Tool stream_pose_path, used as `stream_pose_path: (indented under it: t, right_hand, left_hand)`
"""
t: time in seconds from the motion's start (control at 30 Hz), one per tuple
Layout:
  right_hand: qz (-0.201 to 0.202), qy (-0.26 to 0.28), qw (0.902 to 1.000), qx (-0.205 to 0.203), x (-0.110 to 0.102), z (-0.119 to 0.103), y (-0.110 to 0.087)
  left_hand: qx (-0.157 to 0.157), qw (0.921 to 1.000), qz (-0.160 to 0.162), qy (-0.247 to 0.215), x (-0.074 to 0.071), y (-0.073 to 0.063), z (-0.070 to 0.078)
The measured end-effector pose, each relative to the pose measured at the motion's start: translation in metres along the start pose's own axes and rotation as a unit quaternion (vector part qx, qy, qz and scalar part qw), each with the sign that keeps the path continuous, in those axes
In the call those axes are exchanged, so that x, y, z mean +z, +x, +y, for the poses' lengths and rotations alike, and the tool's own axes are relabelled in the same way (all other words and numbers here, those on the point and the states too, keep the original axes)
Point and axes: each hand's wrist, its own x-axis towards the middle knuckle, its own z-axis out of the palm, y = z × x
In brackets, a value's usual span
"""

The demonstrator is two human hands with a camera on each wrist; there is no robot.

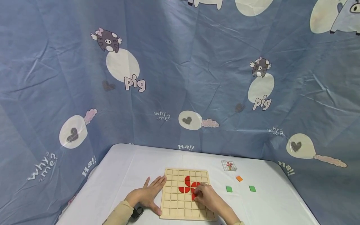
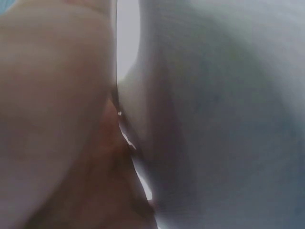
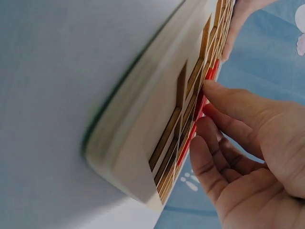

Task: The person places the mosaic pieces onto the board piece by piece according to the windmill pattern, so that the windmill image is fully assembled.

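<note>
A pale wooden grid board (image 1: 172, 204) lies on the white table. Several red tiles (image 1: 184, 189), some with rounded edges, sit in its middle cells. My left hand (image 1: 149, 194) spreads its fingers along the board's left edge, fingertips and thumb touching the frame. Over the right half of the board, my right hand (image 1: 208, 197) has its thumb and fingers curled down at a red tile (image 3: 200, 101), which they appear to pinch at board level. The hand partly hides that tile and its neighbours. Skin and blurred grey surface fill the left wrist view.
Right of the board lie a green square tile (image 1: 229, 189), a second green tile (image 1: 252, 188) and an orange tile (image 1: 239, 178). A small card with a printed grid pattern (image 1: 229, 165) lies behind them. A blue patterned curtain (image 1: 197, 93) surrounds the table.
</note>
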Motion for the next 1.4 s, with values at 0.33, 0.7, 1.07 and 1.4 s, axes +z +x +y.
stream_pose_path:
  t: [0.33, 0.7, 1.07, 1.4]
  right_hand:
    - [-0.008, 0.014, 0.9999, 0.005, 0.002, 0.000, 0.001]
    - [0.006, 0.044, 0.9990, 0.002, -0.004, 0.005, -0.005]
    - [-0.001, 0.133, 0.9899, 0.048, -0.038, 0.026, -0.021]
    - [0.018, 0.189, 0.9795, 0.067, -0.064, 0.051, -0.041]
  left_hand:
    - [-0.003, 0.9998, 0.011, 0.017, 0.002, 0.001, 0.001]
    - [-0.001, 0.9999, 0.007, 0.012, 0.003, 0.001, 0.000]
    - [0.002, 0.9999, 0.012, 0.008, 0.000, 0.000, 0.002]
    - [0.002, 0.9998, 0.014, 0.011, 0.000, 0.001, 0.002]
